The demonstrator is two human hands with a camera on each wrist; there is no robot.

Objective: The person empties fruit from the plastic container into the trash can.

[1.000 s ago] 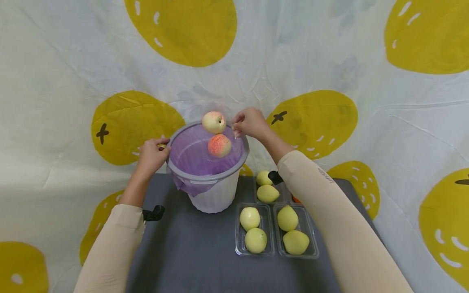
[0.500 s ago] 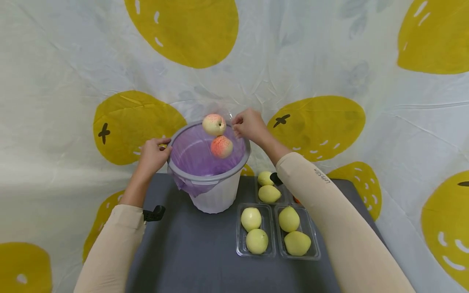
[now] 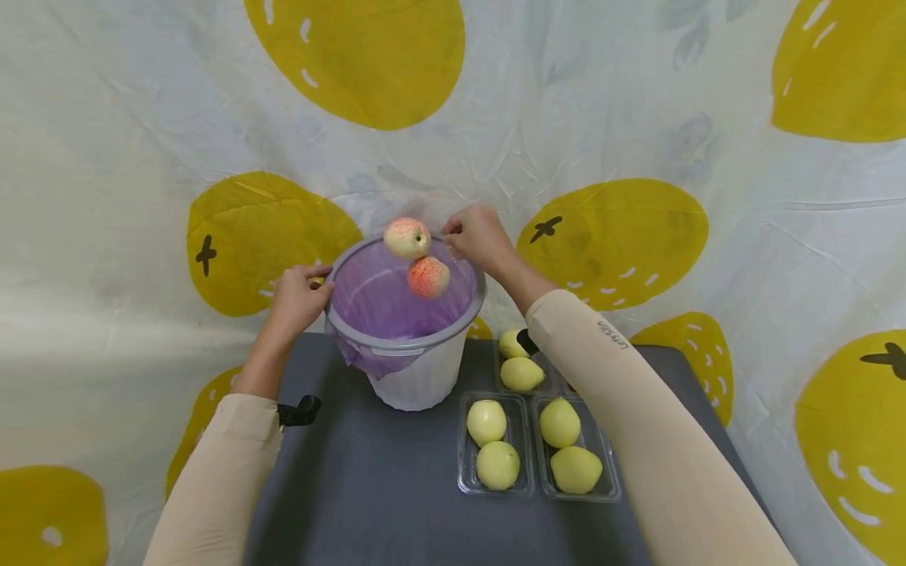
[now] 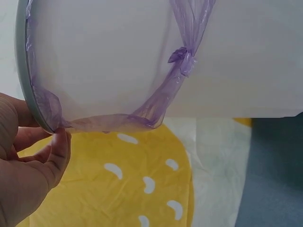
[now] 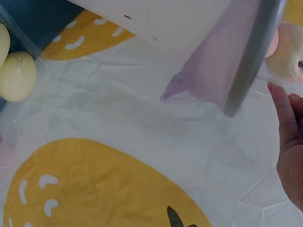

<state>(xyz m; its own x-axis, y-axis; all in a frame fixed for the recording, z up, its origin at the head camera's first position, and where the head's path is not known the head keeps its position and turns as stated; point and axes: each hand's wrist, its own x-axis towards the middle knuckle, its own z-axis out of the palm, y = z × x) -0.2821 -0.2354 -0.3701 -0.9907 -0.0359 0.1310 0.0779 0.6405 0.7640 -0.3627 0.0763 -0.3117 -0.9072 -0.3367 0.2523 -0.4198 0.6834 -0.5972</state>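
A white trash can (image 3: 418,381) with a grey rim and a purple bag liner (image 3: 396,303) stands on the dark table. My left hand (image 3: 297,299) grips its rim from the left, thumb and fingers on either side; the liner's knotted part (image 4: 184,61) shows in the left wrist view. Over the mouth of the can, my right hand (image 3: 481,236) pinches the edge of a clear plastic tray (image 5: 260,86), hard to make out. Two pink-and-cream peaches (image 3: 406,237) sit in it, one nearer the head camera than the other.
Right of the can, clear trays (image 3: 495,491) hold pale yellow-green fruits (image 3: 498,465), two in each of the front trays. Another tray behind holds yellow fruits (image 3: 522,375), partly hidden by my right sleeve. A cloth (image 3: 602,79) with yellow fruit prints hangs behind the table.
The two peaches have shifted slightly and the lower one has come up closer under the other. My right hand has moved a little up and left; the left hand keeps its grip.
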